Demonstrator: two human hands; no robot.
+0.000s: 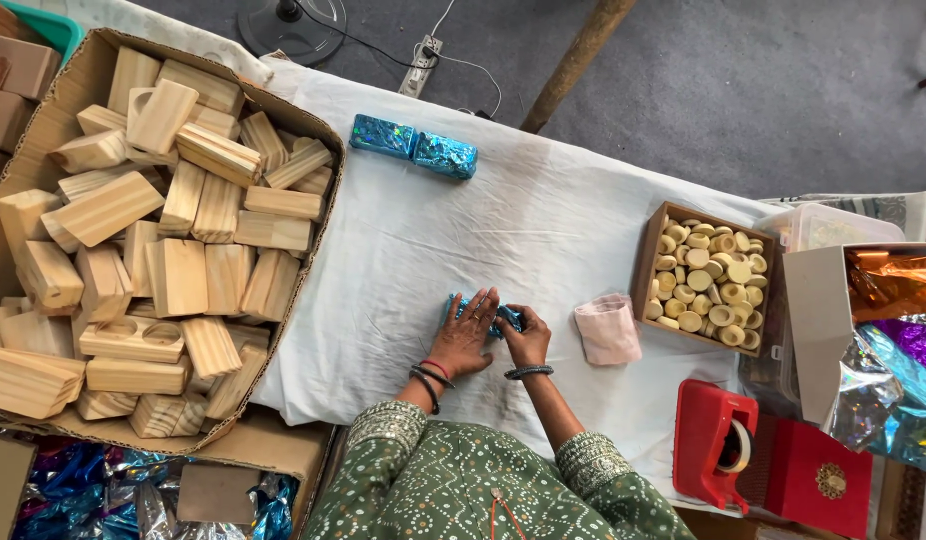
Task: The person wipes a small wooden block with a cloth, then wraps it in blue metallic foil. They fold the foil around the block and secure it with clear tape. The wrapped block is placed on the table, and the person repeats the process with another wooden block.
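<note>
Hands are seen together near the front edge of the desk (543, 230), which is covered by a white cloth. A small block wrapped in shiny blue foil (480, 312) is being handled there: the left hand (465, 338) is laid flat over it with fingers spread, pressing it to the cloth, while the right hand (526, 338) is closed on the foil at the block's right end.

Two finished blue foil parcels (413, 148) are placed side by side, touching, at the far edge of the cloth, well apart from the hands.

A large cardboard box (328, 190) at the left is filled with a loose heap of pale wooden blocks (173, 240), some with round recesses cut into them. A small wooden tray (651, 262) at the right is packed with cream-coloured round discs (711, 285). Just beside this tray, on its left, a pink cloth pouch (607, 328) is laid. An open white box (818, 320) at the far right is stuffed with crumpled foil sheets (898, 340) in orange, purple and blue. A red tape dispenser (716, 445) is set at the near right, beside a red box (818, 478) with a gold ornament.
</note>
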